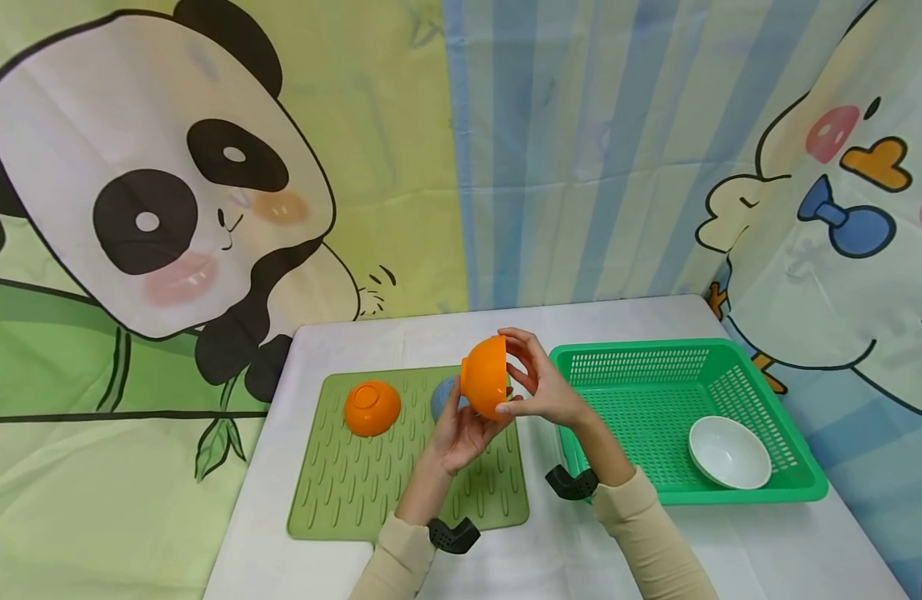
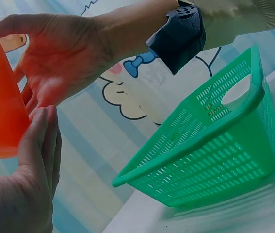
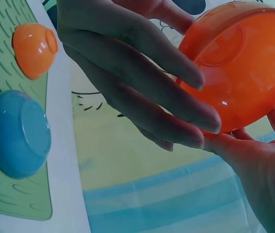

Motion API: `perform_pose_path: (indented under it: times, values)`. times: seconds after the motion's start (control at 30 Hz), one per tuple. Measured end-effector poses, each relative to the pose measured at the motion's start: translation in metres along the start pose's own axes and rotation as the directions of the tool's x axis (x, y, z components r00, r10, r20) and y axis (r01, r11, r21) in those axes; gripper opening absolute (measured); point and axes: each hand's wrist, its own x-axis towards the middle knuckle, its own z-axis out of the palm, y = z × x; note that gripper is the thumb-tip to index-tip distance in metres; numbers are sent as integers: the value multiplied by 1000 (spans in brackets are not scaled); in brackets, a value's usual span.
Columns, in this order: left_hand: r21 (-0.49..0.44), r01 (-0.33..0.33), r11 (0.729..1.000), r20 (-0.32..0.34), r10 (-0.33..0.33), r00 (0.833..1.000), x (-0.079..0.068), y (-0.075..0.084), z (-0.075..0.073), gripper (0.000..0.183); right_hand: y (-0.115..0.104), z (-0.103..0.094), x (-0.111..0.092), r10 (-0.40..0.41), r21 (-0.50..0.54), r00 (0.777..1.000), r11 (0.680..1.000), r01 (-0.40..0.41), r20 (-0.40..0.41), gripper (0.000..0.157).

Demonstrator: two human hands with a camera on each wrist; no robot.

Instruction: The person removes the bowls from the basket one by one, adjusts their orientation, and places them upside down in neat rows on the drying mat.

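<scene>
An orange bowl (image 1: 482, 379) is held up on its side over the drying mat, its opening turned to the right. My left hand (image 1: 459, 435) holds its underside, thumb upright along the outer wall. At the rim, my right hand (image 1: 543, 385) grips with the thumb low and fingers higher up; in the right wrist view its fingers (image 3: 147, 73) reach over the bowl's edge. Behind the left hand, a blue bowl (image 3: 18, 133) lies upside down on the mat, mostly hidden in the head view. A second orange bowl (image 1: 373, 408) rests upside down farther left.
The green drying mat (image 1: 341, 500) lies on the white-covered table (image 1: 536, 550). To the right stands a green plastic basket (image 1: 618, 492) with a white bowl (image 1: 729, 452) in its right front corner. Printed curtains (image 1: 581, 167) hang behind the table.
</scene>
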Motion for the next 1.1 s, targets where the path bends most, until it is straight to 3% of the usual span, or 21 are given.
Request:
perform_pose_path:
  times: [0.63,0.77,0.93,1.1]
  values:
    - [44,-15,999,14,14,1000,-1,2,2,50,2,-1,-2,1,14,1000,1000,-1,-1,96]
    - [71,-16,997,-27,18,999,0,3,4,50,2,-2,-3,15,9,1000,1000,-15,-8,96]
    - [159,-8,987,-99,24,995,-1,11,8,47,2,-5,-4,30,-15,1000,999,-30,4,96]
    - [344,32,938,-178,32,984,-4,28,13,42,1,-10,-6,56,-101,998,994,-53,21,98]
